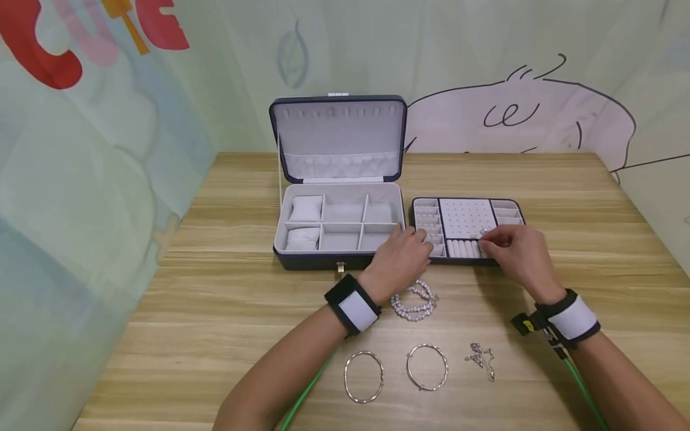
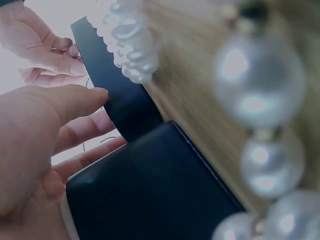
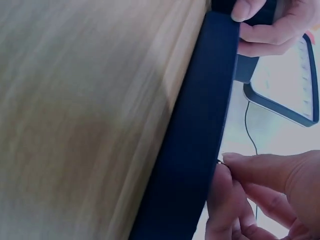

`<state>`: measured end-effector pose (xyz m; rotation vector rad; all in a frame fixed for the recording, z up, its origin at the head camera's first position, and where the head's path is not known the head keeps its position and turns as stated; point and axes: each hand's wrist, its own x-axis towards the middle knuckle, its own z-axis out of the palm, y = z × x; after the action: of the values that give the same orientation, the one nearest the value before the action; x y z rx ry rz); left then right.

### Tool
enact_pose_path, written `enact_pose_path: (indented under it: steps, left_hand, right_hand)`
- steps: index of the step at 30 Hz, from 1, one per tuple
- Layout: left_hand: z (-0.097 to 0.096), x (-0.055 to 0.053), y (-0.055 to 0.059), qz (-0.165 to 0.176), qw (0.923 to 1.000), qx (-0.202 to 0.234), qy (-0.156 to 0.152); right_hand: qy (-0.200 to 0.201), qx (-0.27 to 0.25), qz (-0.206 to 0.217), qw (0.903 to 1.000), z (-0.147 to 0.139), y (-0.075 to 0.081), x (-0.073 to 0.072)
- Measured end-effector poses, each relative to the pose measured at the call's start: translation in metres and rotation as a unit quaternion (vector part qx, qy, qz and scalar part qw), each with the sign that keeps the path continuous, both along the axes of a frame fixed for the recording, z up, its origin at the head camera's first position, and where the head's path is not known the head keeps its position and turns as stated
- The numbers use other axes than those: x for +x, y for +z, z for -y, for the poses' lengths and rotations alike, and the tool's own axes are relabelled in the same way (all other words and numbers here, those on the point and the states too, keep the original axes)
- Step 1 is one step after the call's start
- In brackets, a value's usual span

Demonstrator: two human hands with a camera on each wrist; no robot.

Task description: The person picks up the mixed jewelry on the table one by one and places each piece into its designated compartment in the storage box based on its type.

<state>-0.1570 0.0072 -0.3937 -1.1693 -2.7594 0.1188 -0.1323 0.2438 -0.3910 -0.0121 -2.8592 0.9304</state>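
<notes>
A shallow navy jewelry tray (image 1: 442, 260) with ring rolls, a dotted earring pad and small compartments lies on the table. My left hand (image 1: 396, 262) holds its front left corner, thumb at the rim and fingers beside it. Over the ring rolls (image 1: 462, 248), toward their right end, my right hand (image 1: 520, 254) pinches a small metal piece (image 3: 220, 162) between thumb and fingertip; the fingers hide most of it. A shiny earring-like ornament (image 1: 484, 230) shows at the pad's lower edge. Close under the left wrist lies a coiled pearl bracelet (image 1: 414, 312).
An open navy jewelry box (image 1: 307, 261) stands left of the tray, its lid (image 1: 339, 131) raised. Two white cushions (image 1: 306, 209) fill left compartments. Nearer the front lie two silver bangles (image 1: 346, 377) and a thin chain (image 1: 478, 359). Green cables run along both forearms.
</notes>
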Motion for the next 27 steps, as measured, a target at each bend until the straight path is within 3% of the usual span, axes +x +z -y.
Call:
enact_pose_path:
  steps: [8, 19, 27]
  left_hand:
    - [0.0003, -0.0001, 0.0004, 0.003, 1.0, 0.0, 0.002]
    - [-0.0013, -0.0011, 0.0019, 0.01, 0.9999, -0.004, 0.005]
    - [-0.0003, -0.0004, 0.0018, 0.012, 0.9999, -0.005, 0.005]
  right_hand:
    - [0.005, -0.001, -0.019, 0.9998, 0.0016, -0.005, -0.0036]
    - [0.067, 0.043, -0.01, 0.9968, -0.0018, 0.0, -0.0012]
    - [0.087, 0.074, -0.059, 0.9917, -0.0039, -0.0048, -0.0023]
